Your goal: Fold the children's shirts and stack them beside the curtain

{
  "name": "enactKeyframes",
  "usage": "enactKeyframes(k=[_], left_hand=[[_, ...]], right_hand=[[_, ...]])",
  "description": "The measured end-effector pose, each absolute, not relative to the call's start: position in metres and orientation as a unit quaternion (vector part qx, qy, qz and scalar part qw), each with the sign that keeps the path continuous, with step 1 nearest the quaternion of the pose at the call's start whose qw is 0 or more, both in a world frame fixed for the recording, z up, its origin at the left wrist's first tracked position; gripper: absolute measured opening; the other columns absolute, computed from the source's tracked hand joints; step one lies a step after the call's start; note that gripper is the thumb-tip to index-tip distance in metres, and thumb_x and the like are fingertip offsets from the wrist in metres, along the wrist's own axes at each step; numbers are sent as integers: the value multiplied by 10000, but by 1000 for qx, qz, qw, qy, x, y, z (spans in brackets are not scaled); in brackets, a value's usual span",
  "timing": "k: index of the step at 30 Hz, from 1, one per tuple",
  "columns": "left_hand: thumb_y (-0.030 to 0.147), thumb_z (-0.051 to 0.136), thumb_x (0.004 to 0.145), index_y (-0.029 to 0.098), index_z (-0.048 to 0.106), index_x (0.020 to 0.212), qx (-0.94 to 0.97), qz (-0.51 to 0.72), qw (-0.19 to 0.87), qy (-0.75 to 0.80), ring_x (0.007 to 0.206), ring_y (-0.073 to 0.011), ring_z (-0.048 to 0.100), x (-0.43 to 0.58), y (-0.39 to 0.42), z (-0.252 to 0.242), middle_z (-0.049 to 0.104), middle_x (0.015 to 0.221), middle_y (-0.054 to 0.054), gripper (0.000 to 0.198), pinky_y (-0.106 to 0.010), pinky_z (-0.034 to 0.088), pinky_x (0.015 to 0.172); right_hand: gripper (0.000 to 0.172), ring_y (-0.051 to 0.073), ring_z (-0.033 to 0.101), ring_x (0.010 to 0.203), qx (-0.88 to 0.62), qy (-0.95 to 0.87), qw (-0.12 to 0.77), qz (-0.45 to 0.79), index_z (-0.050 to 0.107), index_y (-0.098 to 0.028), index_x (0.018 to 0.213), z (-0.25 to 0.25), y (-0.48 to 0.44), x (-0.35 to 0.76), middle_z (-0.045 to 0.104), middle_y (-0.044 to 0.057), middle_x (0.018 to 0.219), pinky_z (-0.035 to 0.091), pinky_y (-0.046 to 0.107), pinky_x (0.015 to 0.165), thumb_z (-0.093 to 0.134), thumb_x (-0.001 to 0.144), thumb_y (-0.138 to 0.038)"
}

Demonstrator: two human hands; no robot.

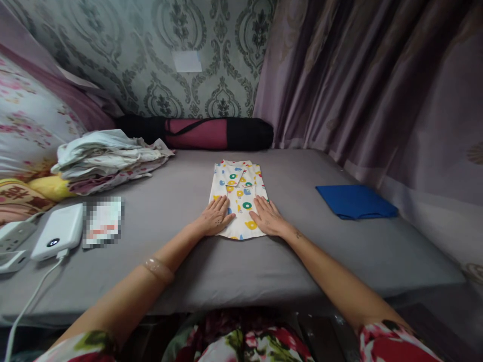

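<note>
A folded, printed garment (241, 196) lies on the grey sheet (181, 186). The left hand (216, 217) and right hand (267, 217) rest flat, fingers extended, on its opposite sides. A flat blue item (354, 202) lies well apart, rightward.

A white shirt (242, 198), printed with yellow, blue, green and red shapes, is spread flat and folded into a narrow panel. Flaps are laid over its upper half. It is placed nearer than the long bag (211, 134), its curved hem pointed away from it.
</note>
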State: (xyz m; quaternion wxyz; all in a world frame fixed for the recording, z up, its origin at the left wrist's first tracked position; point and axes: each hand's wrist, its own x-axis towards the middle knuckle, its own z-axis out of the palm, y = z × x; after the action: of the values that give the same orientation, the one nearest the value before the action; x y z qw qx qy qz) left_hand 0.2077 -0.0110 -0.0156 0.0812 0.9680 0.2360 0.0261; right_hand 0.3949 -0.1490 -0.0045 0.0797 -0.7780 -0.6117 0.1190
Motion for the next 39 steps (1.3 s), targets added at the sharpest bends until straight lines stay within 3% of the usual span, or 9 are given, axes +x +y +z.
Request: enactKeyframes(k=[4, 8, 12, 17, 23, 28, 33, 39], left_hand=[[493, 287, 970, 103, 382, 1370, 967, 76, 101, 221, 1369, -276, 355, 192, -19, -3, 414, 1441, -207, 566, -434, 292, 1108], [562, 358, 939, 188, 516, 1248, 974, 57, 161, 151, 1205, -240, 515, 158, -27, 17, 506, 1319, -137, 510, -353, 404, 1017], [553, 465, 907, 247, 577, 1227, 978, 39, 177, 106, 1141, -233, 552, 135, -26, 25, 532, 1278, -93, 457, -323, 442, 963], [454, 369, 971, 250, 607, 1212, 983, 35, 159, 86, 1130, -226, 564, 134, -22, 20, 586, 1240, -84, 395, -325, 454, 954], [245, 335, 952, 223, 614, 1185, 986, 25, 139, 83, 1060, -210, 601, 137, -25, 24, 632, 1169, -93, 365, -325, 494, 914], [114, 382, 857, 240, 586, 1226, 982, 58, 162, 81, 1146, -207, 565, 135, -19, 21, 603, 1255, -74, 440, -336, 466, 977], [189, 393, 901, 213, 557, 1274, 963, 109, 218, 112, 1220, -215, 534, 131, -3, 13, 569, 1330, -89, 408, -355, 422, 1044], [267, 342, 969, 223, 589, 1231, 955, 109, 267, 77, 1213, -189, 540, 133, 13, 5, 608, 1281, -80, 363, -368, 411, 1053]], right_hand=[[721, 227, 90, 1461, -754, -627, 99, 169, 226, -61, 1503, 5, -169, 392, 144, 149, 1575, 101, 424, 1180, 159, 967, -539], [661, 241, 212, 1436, -718, -667, 128, 152, 345, -108, 1467, 12, -207, 387, 273, 153, 1546, 198, 412, 1168, 296, 961, -529], [467, 235, 401, 1318, -683, -700, 175, 115, 493, -218, 1375, 18, -230, 392, 478, 106, 1399, 327, 411, 1109, 428, 951, -402], [358, 216, 505, 1181, -652, -731, 169, 113, 588, -233, 1273, 24, -224, 402, 562, 90, 1269, 406, 383, 1038, 432, 965, -329], [327, 223, 549, 1103, -669, -730, 117, 69, 607, -250, 1224, 20, -222, 399, 599, 91, 1206, 459, 394, 963, 392, 978, -268], [465, 208, 512, 1182, -646, -745, 144, 83, 538, -219, 1309, 23, -222, 404, 564, 98, 1272, 436, 390, 1014, 356, 898, -101], [543, 214, 461, 1263, -658, -720, 203, 80, 562, -174, 1295, 18, -210, 416, 515, 106, 1347, 379, 400, 1083, 431, 776, -82], [560, 211, 486, 1260, -651, -716, 225, 110, 559, -195, 1309, 6, -203, 429, 575, 87, 1327, 380, 446, 1076, 436, 774, -87]])
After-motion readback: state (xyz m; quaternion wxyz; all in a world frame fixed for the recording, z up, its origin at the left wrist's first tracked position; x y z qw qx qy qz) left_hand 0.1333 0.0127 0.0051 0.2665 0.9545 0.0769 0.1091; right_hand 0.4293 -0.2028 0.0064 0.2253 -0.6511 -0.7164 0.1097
